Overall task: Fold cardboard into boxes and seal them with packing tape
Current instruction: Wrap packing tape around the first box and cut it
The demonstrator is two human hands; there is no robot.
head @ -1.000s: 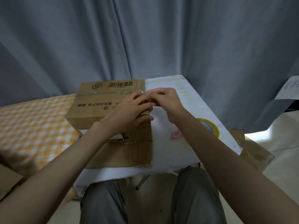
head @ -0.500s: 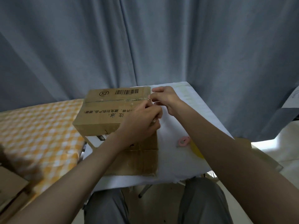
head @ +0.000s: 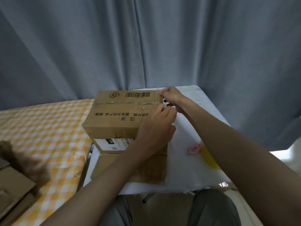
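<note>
From the head view, the cardboard box (head: 120, 115) sits on the white table (head: 184, 168), flaps closed on top. Both hands meet at its far right corner: the left hand (head: 156, 126) rests over the right edge, fingers curled, pinching near the seam; the right hand (head: 172, 97) pinches just beside it, seemingly tape, too small to tell

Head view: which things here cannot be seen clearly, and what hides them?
- Yellow tape roll: mostly behind the right forearm.
- Tape at the box corner: covered by left hand and right hand.
- Shipping label: print too small.
- Brown shape at left: blurred.
</note>
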